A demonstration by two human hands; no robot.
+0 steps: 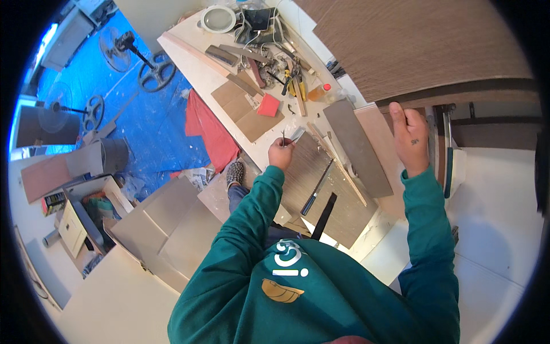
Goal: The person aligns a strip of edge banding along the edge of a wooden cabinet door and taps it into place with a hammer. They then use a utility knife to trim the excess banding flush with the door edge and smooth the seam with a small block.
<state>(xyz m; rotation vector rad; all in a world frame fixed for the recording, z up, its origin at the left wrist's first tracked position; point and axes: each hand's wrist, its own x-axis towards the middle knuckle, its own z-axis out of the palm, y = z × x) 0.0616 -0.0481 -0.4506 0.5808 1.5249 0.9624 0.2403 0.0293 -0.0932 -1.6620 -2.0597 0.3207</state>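
Observation:
My left hand (pixel 281 153) is closed over the work table, its fingers pinched on a small, thin dark piece (pixel 283 137) too small to name. Under and beside it lies a brown wood-grain panel (pixel 349 215). Resting on that panel is a slim tool with a dark handle (pixel 310 203), near a black strip (pixel 325 215). My right hand (pixel 411 137) is curled with the thumb raised, at the lower edge of a large brown wood-grain cabinet panel (pixel 424 46) and beside a pinkish board (pixel 381 160). What its fingers grip is hidden.
A hammer-like tool (pixel 449 166) hangs at the right. Pliers (pixel 295 77), a red-capped bottle (pixel 318 92), a red pad (pixel 268 105) and cardboard (pixel 232 103) lie on the far table. Left are a red cloth (pixel 209 129), blue floor sheeting (pixel 163 132), fans (pixel 126 43) and an open box (pixel 117 195).

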